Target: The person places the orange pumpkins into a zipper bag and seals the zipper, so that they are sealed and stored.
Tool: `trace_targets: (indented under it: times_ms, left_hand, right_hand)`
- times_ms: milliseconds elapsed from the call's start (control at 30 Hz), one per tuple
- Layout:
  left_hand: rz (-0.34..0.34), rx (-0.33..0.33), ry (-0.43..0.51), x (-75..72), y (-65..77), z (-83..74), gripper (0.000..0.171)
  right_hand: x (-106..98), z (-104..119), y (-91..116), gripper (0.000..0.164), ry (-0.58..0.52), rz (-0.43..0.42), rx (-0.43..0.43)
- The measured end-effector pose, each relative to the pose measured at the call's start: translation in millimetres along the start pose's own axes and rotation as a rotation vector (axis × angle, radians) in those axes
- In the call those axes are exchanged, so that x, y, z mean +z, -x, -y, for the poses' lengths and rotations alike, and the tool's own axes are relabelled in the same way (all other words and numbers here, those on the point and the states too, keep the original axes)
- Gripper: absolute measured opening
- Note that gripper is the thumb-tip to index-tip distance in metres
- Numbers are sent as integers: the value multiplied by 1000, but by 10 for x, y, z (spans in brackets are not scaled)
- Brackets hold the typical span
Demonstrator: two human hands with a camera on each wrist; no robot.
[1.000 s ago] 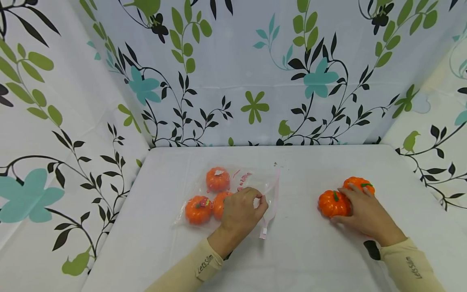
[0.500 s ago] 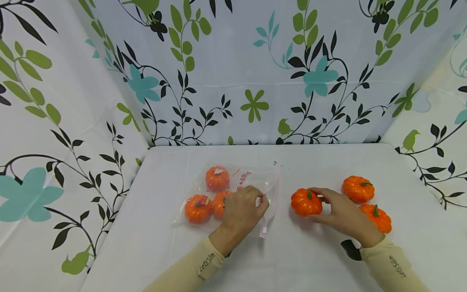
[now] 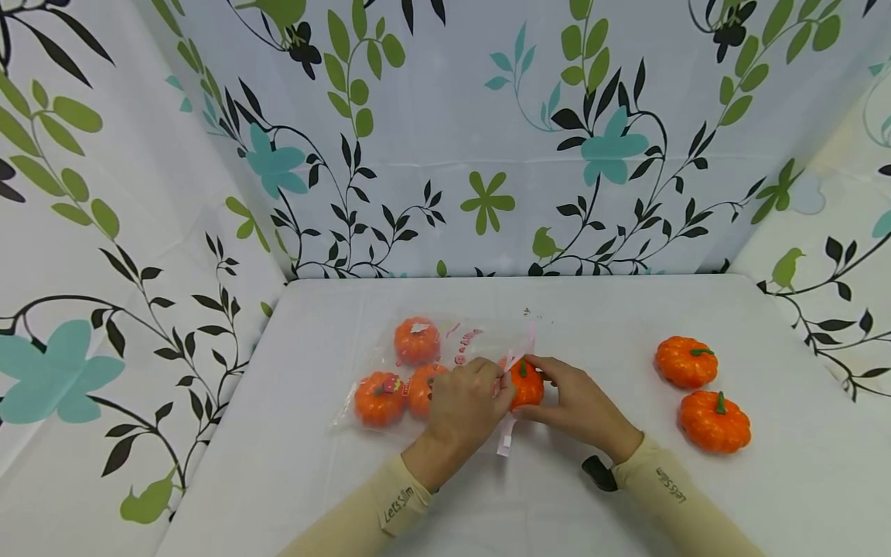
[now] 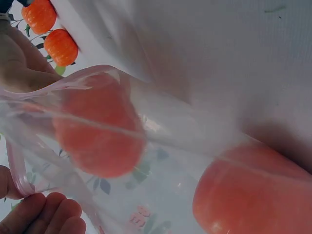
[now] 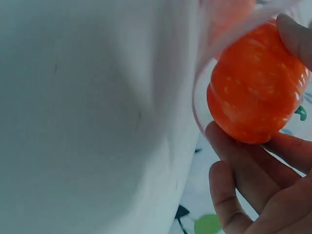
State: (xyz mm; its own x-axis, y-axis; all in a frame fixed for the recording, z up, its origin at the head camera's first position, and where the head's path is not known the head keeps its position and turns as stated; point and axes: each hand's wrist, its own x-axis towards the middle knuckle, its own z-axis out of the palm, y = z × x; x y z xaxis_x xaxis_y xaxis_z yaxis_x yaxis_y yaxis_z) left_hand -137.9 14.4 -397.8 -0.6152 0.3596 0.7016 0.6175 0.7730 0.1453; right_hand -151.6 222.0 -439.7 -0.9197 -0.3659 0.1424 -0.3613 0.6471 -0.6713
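Note:
A clear zip bag (image 3: 480, 329) lies on the table with several small orange pumpkins inside, among them one pumpkin (image 3: 379, 400) at its left end. My left hand (image 3: 462, 406) pinches the pink-edged mouth of the bag and lifts it, as the left wrist view shows with the fingertips (image 4: 53, 209) curled at the rim. At the opening, my right hand (image 3: 581, 406) grips another pumpkin (image 5: 258, 83) with a green stem; it is partly inside the bag's mouth. The left hand hides part of a bagged pumpkin.
Two loose pumpkins sit at the right of the white table (image 3: 592, 495), one pumpkin (image 3: 686, 362) behind the other pumpkin (image 3: 715, 422). A patterned curtain (image 3: 431, 155) hangs behind and at both sides of the table.
My right hand has carried one pumpkin leftward from beside the two loose ones to the bag's mouth. The left hand has stayed at the bag's edge.

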Motion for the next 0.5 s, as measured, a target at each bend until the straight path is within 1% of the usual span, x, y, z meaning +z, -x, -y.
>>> trace_targets:
  times_ms: [100, 200, 300, 400, 500]
  left_hand:
    - [-18, 10, -1, 9, 8, 0, 14]
    - [-31, 16, 10, 21, 18, 1, 16]
    - [-40, 23, 28, 35, 25, -2, 17]
    - [-45, 29, 31, 41, 30, -9, 18]
    - [-45, 33, 35, 47, 30, -12, 18]
  right_hand:
    - [127, 28, -97, 67, 5, -2, -37]
    - [225, 58, -203, 58, 26, -21, -79]
    - [295, 90, -296, 57, 23, -49, -103]
    - [353, 114, -368, 47, 12, -66, -120]
    - [406, 132, -418, 46, 33, -67, -169]
